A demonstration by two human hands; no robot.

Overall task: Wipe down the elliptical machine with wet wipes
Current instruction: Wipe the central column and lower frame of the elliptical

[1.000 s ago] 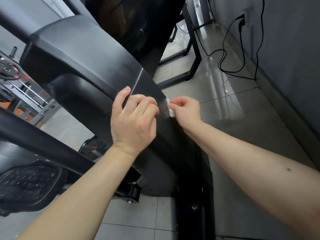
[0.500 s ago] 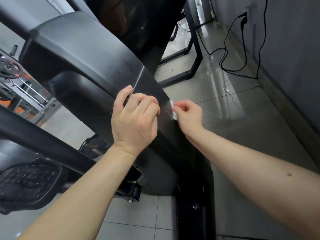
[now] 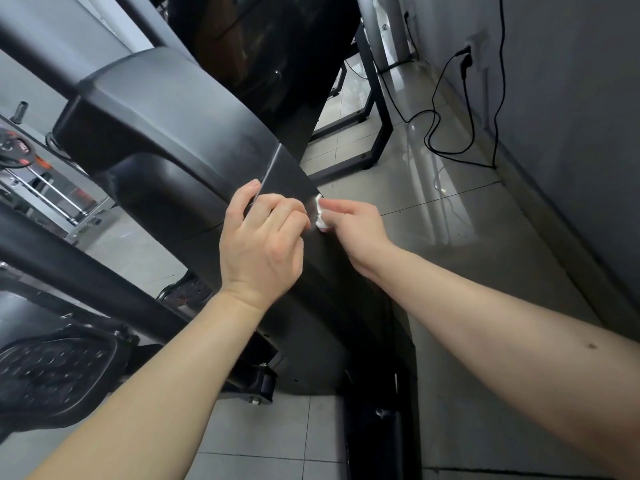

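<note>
Head view only.

Right grip [image 3: 356,233]: fingers curled, pinching a small bunched white wet wipe [image 3: 320,216]. The wipe sits at the fingertips and is pressed against the right edge of the black elliptical machine housing [image 3: 166,109]. It is just left of the right grip and just right of the left grip's knuckles.

Left grip [image 3: 261,244]: rests on top of the housing with its fingers curled under. Nothing is visible inside them. The thumb [image 3: 247,194] is stretched up along the seam line in the shroud. The two grips are nearly touching, with the wipe between them.

Both forearms are bare and come in from the bottom of the frame.

Below and left of the left grip: a black crank arm runs diagonally, with a studded foot pedal [image 3: 45,372] at the lower-left corner.

Far left of the left grip: weight plate [image 3: 17,147] on a rack, partly cut off by the frame edge.

Right of the right grip: glossy tiled floor [image 3: 450,237] and, beyond it, a grey wall [image 3: 571,133].

Above the right grip: a black cable [image 3: 436,126] lies looped on the floor and runs up to a wall socket [image 3: 467,60]. A black metal frame leg [image 3: 377,98] stands on the tiles nearby.
</note>
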